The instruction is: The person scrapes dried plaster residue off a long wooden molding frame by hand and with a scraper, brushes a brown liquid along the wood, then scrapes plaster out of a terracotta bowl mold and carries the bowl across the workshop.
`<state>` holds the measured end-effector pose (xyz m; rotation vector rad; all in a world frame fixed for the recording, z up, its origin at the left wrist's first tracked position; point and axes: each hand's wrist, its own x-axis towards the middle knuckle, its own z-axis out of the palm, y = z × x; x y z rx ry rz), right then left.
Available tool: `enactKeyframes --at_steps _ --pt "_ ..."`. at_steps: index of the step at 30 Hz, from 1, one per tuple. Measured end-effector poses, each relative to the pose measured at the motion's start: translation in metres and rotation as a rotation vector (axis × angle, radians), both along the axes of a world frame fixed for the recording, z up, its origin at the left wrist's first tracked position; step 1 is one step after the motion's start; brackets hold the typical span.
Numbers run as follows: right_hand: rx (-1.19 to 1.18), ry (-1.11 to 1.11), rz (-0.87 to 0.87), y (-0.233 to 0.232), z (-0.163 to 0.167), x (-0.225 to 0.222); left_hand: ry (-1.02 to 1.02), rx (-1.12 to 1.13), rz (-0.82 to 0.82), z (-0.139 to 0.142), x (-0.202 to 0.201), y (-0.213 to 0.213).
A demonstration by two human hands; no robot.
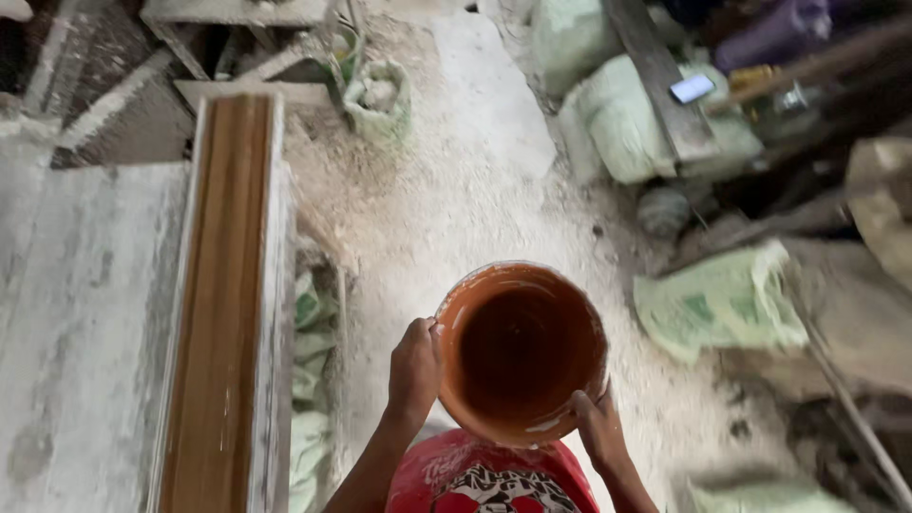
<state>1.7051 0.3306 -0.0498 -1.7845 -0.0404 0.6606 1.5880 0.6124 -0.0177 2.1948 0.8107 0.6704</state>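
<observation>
A grey slab point(81, 332) fills the far left, its surface dusty and streaked. Just beside it, to the right, a long brown mould point(220, 304) with pale, plaster-smeared edges runs from the bottom edge up toward the top. Past its upper end lie loose boards point(237, 57), crossed and tilted. To the right of the mould, crumpled green sacks point(306, 380) sit wedged in a narrow gap beside the floor.

The floor point(456, 180) is coated in white powder through the middle of the view. Near its top edge stands a small green bag point(378, 100), open at the mouth and holding something pale.

Lower down, over the powdery floor, the left hand point(414, 369) is clenched on the left rim of an orange bucket point(521, 351), fingers curled over the edge. The bucket's mouth faces the camera; its inside is dark and looks empty, with white smears along the rim. The right hand point(598, 429) grasps the lower right rim, thumb on the edge. Below the bucket a red printed shirt point(489, 480) shows.

Further right, full pale green sacks point(617, 123) are piled near the top, with a plank point(665, 81) laid across them and a phone point(692, 88) resting on the plank. A flattened green sack point(722, 299) lies at the right of the floor, and a thin rod point(845, 389) slants toward the bottom right corner.
</observation>
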Motion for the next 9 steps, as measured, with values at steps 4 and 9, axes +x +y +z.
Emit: enactKeyframes --at_steps 4,9 --pt "-0.112 -0.076 0.119 0.105 0.045 0.119 0.017 -0.113 0.120 0.009 0.098 0.097" --pt "-0.405 -0.261 0.296 0.239 0.054 0.259 0.277 -0.148 0.199 -0.033 0.219 0.209"
